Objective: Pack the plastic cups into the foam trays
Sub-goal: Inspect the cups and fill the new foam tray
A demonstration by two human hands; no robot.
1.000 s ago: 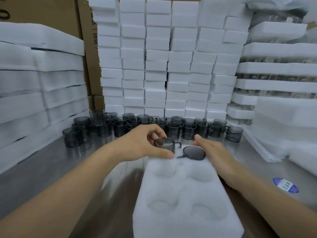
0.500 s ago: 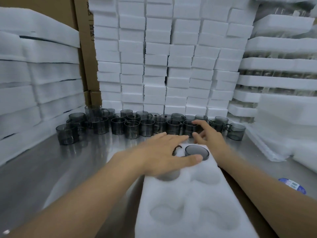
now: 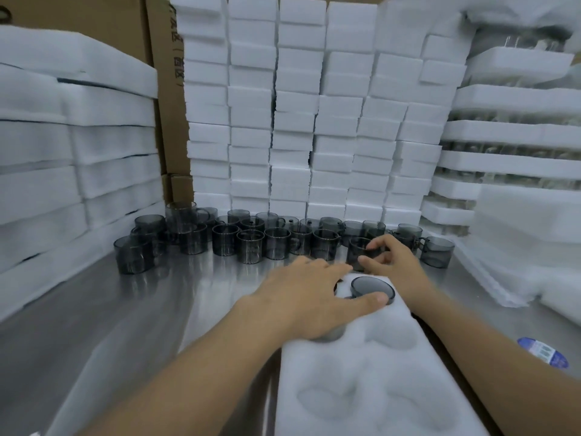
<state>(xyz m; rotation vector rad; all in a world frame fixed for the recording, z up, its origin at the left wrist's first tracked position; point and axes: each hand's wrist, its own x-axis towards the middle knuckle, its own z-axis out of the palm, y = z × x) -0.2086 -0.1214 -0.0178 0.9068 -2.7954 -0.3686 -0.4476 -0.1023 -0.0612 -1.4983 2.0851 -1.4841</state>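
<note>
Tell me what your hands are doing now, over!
Left hand flat on white foam tray. Right hand grips smoky grey plastic cup. Second grey cup seated in tray. Nothing blocking.

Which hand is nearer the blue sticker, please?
Right. The right hand grips a cup left of the sticker; the left hand rests farther left, on the foam tray.

2 hands in shot: left hand [image 3: 301,297], right hand [image 3: 393,259]. 1 foam tray [image 3: 367,369] in front, and 4 open pockets show on it, 2 by 2. 1 seated cup [image 3: 372,286] in the far row. 1 held cup [image 3: 358,251] between the right hand's fingers. Behind, the loose cups [image 3: 224,239]: roughly 20, smoky grey, too blurred and overlapped for an exact tally. Back wall: 6 columns of foam blocks [image 3: 298,136], as I make it. And 1 blue label [image 3: 542,352] on the right.
</note>
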